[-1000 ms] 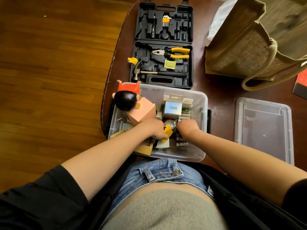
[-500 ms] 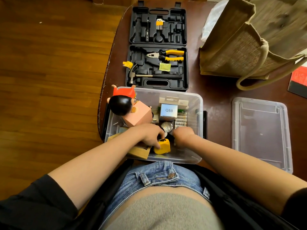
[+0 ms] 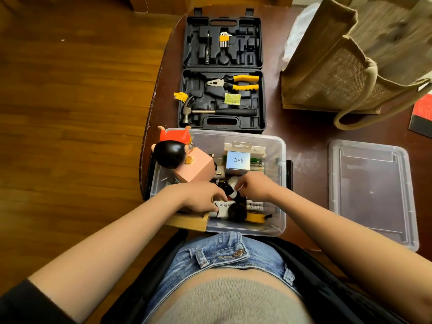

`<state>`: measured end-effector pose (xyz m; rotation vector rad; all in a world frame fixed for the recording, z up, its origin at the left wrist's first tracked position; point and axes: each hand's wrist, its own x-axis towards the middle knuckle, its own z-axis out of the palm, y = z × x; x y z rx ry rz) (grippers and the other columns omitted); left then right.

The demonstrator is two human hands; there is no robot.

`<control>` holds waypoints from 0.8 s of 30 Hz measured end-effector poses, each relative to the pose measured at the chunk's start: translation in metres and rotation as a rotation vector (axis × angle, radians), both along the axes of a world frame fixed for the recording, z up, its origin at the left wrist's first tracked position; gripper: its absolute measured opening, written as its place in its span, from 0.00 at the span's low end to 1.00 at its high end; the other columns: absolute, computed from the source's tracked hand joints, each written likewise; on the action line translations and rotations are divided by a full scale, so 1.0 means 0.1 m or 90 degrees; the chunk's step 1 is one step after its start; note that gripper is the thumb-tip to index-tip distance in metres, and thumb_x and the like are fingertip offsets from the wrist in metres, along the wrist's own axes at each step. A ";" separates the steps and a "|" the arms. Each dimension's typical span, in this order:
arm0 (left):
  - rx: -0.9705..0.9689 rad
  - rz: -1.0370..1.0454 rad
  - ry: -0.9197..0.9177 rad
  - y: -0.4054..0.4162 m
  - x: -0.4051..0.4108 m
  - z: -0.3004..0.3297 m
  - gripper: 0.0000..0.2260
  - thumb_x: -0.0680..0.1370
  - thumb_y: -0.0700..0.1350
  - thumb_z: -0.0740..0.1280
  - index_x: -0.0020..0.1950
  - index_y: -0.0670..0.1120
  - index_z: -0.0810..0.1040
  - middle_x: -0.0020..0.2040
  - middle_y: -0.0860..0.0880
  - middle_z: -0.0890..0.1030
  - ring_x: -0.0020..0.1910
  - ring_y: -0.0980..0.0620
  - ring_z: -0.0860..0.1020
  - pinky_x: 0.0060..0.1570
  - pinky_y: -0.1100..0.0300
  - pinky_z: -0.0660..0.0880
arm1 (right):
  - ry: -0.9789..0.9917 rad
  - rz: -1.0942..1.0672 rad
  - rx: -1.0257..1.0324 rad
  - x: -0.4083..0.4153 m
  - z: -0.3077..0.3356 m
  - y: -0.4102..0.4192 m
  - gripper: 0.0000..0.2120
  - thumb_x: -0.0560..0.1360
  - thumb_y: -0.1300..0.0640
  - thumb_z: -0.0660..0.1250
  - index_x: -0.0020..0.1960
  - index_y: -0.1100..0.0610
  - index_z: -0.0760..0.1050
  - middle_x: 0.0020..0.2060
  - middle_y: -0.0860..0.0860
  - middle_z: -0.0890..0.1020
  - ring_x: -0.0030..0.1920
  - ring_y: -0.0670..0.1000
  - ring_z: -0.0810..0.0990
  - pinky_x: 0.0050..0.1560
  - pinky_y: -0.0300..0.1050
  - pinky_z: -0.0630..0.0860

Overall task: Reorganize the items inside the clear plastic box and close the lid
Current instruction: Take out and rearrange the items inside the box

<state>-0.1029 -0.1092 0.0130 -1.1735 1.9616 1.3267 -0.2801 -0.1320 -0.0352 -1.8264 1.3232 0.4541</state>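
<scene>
The clear plastic box (image 3: 282,148) stands at the table's near edge, full of items. Its lid (image 3: 371,195) lies flat on the table to the right. Both hands are inside the box. My left hand (image 3: 198,197) grips a white box marked MINI F (image 3: 224,205) near the front. My right hand (image 3: 256,187) has curled fingers that pinch a small black and white item (image 3: 231,194) in the middle. A yellow tape measure (image 3: 256,217) lies at the front right. A figure with a black head on a pink cube (image 3: 196,168) leans at the back left.
A Q88 box (image 3: 238,160) and batteries (image 3: 257,164) sit at the box's back. A wooden piece (image 3: 187,222) pokes over its front left rim. An open black tool case (image 3: 222,101) lies behind it, and a jute bag (image 3: 355,66) stands at the back right.
My left hand let go of the yellow tape measure, which now lies at the front right, and took hold of the white box. My right hand shifted to the middle.
</scene>
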 end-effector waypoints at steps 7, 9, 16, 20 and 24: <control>0.084 0.101 0.019 -0.02 0.34 0.19 0.25 0.73 0.56 0.72 0.68 0.55 0.71 0.61 0.55 0.74 0.56 0.59 0.71 0.54 0.64 0.66 | 0.006 -0.010 0.032 0.03 -0.09 0.06 0.17 0.77 0.56 0.61 0.66 0.52 0.73 0.62 0.54 0.77 0.61 0.56 0.75 0.56 0.47 0.72; 0.129 0.077 0.009 -0.03 0.44 0.25 0.31 0.70 0.59 0.73 0.70 0.58 0.67 0.62 0.57 0.70 0.60 0.60 0.68 0.56 0.65 0.64 | 0.002 -0.014 0.036 0.05 -0.09 0.05 0.18 0.77 0.55 0.62 0.66 0.53 0.72 0.63 0.54 0.77 0.61 0.56 0.75 0.55 0.45 0.72; 0.080 -0.025 -0.077 0.03 0.51 0.27 0.31 0.70 0.53 0.74 0.71 0.55 0.67 0.64 0.52 0.70 0.61 0.53 0.70 0.59 0.61 0.68 | 0.009 -0.043 0.073 0.12 -0.08 0.04 0.18 0.77 0.53 0.63 0.65 0.56 0.72 0.58 0.55 0.79 0.54 0.55 0.79 0.50 0.45 0.73; -0.067 0.065 -0.024 0.03 0.50 0.25 0.04 0.71 0.48 0.68 0.43 0.55 0.74 0.38 0.53 0.77 0.38 0.50 0.75 0.32 0.61 0.66 | 0.003 -0.050 0.080 0.14 -0.03 0.02 0.15 0.78 0.55 0.60 0.64 0.56 0.74 0.56 0.55 0.81 0.52 0.55 0.79 0.51 0.47 0.75; -0.145 0.079 0.031 0.03 0.50 0.25 0.08 0.72 0.45 0.66 0.35 0.53 0.70 0.32 0.54 0.74 0.30 0.57 0.71 0.29 0.61 0.64 | -0.025 -0.118 0.133 0.09 -0.01 0.01 0.15 0.80 0.58 0.57 0.64 0.57 0.74 0.48 0.56 0.83 0.39 0.51 0.79 0.38 0.42 0.76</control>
